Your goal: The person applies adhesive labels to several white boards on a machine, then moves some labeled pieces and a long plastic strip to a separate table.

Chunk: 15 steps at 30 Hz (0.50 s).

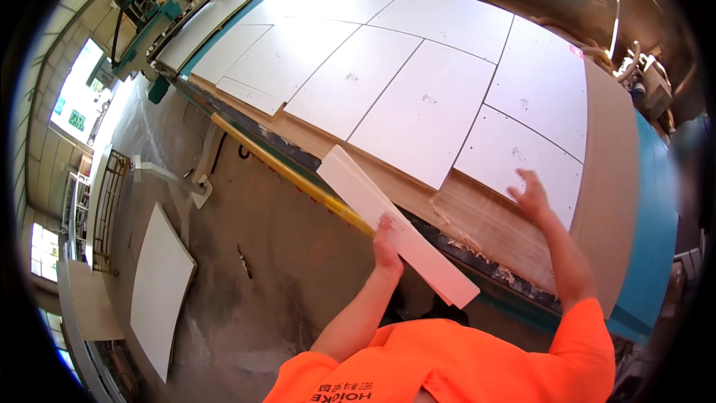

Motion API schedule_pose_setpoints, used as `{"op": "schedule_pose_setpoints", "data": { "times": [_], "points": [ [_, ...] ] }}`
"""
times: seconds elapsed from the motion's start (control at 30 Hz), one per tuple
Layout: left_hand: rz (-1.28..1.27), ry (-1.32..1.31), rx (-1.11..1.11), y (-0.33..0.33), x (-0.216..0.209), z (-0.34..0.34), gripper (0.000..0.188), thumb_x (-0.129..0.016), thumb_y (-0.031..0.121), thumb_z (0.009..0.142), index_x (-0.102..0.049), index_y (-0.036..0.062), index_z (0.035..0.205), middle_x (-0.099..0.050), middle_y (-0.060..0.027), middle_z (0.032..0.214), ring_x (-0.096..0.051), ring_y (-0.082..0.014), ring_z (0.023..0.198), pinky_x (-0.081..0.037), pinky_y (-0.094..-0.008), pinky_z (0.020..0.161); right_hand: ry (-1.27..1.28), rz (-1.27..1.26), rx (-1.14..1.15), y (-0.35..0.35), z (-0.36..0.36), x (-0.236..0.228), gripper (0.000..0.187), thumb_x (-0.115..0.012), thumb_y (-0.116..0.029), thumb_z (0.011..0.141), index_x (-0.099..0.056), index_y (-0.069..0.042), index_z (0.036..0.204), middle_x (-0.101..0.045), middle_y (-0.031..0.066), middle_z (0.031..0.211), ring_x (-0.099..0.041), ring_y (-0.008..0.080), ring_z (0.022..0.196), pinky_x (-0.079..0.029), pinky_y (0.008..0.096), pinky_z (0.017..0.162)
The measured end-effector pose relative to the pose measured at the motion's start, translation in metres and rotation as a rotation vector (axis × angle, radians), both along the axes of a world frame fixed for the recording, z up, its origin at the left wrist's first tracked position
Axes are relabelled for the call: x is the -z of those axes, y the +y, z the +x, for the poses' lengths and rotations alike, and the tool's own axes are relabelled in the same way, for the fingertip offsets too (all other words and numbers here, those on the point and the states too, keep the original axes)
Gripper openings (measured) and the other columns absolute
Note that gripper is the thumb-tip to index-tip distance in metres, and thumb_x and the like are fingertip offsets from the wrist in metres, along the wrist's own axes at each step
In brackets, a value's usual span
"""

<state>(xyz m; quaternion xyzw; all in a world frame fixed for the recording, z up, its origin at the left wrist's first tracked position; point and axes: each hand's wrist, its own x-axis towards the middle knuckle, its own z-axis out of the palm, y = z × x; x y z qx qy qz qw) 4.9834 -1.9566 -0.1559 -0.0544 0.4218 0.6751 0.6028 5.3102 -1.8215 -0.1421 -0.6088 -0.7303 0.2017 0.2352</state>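
My left hand (388, 248) grips two long, narrow white board strips (425, 242), stacked and slightly fanned, at the table's near edge. The fingers are mostly hidden behind the strips. Over the near edge of a white cut panel (514, 151) hovers my right hand (531, 192), its fingers apart and nothing in them; whether a fingertip touches the panel I cannot tell. Further white panels (425, 101) lie flat on the bed, split by thin dark cut lines. Several carry small dark marks.
A bare brown board strip (500, 224) with wood shavings (466, 242) runs along the bed's near side. A yellow rail (298, 186) borders it. One white sheet (160, 291) stands or lies at left, near a small tool on the floor (244, 261). Green machinery (138, 22) is far left.
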Motion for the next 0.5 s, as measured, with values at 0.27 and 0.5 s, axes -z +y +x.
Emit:
{"op": "schedule_pose_setpoints", "data": {
  "times": [0.27,0.5],
  "points": [
    [0.123,-0.063,0.148,-0.021,0.011,0.056,0.045,-0.054,0.034,0.087,-0.048,0.0056,0.122,-0.055,-0.0101,0.117,-0.049,-0.028,0.112,-0.037,-0.0418,0.097,-0.406,-0.165,0.217,0.11,0.138,0.036,0.063,-0.069,-0.033,0.07,-0.049,-0.002,0.121,-0.045,0.0169,0.126,-0.04,0.0307,0.12,-0.036,0.0382,0.1],
    [0.154,-0.139,0.373,-0.013,0.019,0.093,0.052,-0.058,0.031,0.084,-0.044,0.0032,0.126,-0.051,-0.0102,0.123,-0.045,-0.0257,0.116,-0.033,-0.04,0.101,-0.429,-0.232,0.234,0.138,0.151,0.02,0.055,-0.064,-0.043,0.072,-0.054,-0.005,0.111,-0.048,0.012,0.117,-0.044,0.0268,0.113,-0.039,0.037,0.093]
  ]
}}
